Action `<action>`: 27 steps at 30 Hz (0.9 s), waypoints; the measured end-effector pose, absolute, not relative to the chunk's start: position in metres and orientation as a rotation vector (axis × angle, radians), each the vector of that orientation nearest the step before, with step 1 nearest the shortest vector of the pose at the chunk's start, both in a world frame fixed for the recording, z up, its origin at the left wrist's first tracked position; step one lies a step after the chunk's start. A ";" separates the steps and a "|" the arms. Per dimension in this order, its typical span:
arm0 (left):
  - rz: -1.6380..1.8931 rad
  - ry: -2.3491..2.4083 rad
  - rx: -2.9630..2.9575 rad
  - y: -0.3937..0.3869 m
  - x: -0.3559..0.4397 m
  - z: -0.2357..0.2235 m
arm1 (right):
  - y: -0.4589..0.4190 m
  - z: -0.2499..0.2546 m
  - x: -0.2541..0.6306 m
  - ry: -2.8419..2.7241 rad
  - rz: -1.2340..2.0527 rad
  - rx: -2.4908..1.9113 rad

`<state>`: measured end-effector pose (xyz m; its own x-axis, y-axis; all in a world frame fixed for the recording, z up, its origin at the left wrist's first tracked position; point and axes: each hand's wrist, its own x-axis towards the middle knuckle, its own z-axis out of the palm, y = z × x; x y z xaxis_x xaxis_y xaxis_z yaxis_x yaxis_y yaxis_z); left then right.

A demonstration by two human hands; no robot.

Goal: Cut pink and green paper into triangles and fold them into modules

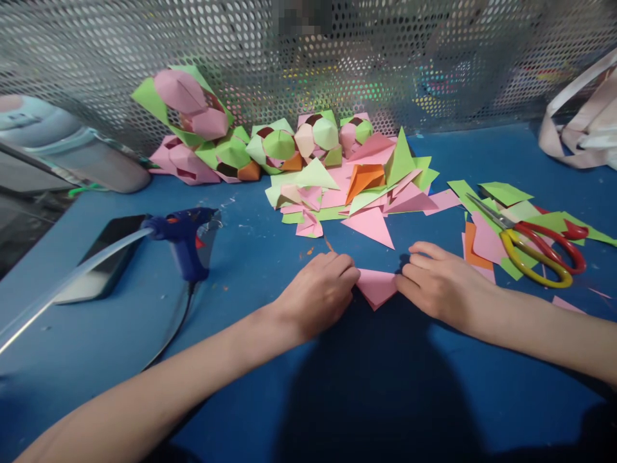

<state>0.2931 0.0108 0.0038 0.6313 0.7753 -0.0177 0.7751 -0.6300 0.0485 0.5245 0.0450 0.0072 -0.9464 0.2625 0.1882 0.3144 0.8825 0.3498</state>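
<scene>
A small pink folded paper triangle (376, 286) lies between my hands, its long edge away from me and its point toward me. At its left corner, my left hand (321, 289) is closed with the fingertips pinching the paper. My right hand (429, 280) grips the right corner with curled fingers, the index finger lifted a little. Just beyond is a flat pink paper triangle (370, 225), at the front of a heap of pink, green and orange folded papers (332, 186).
Paper balls (279, 146) stand in a row along a perforated metal screen (270, 51). Left are a blue glue gun (186, 241) with a glue stick and cord, a phone (108, 257) and a bottle (87, 151). Scissors (540, 247) rest on paper scraps at right, below a white strap (554, 128).
</scene>
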 end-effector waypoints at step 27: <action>0.508 0.760 2.813 0.005 0.295 -0.011 | 0.078 -0.023 0.521 -2.533 0.310 -0.964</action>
<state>0.2945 0.0054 -0.0110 0.8104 0.5162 0.2769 0.4535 -0.8521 0.2613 0.5212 0.0784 -0.0229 -0.6762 0.6744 0.2965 0.5830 0.7359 -0.3442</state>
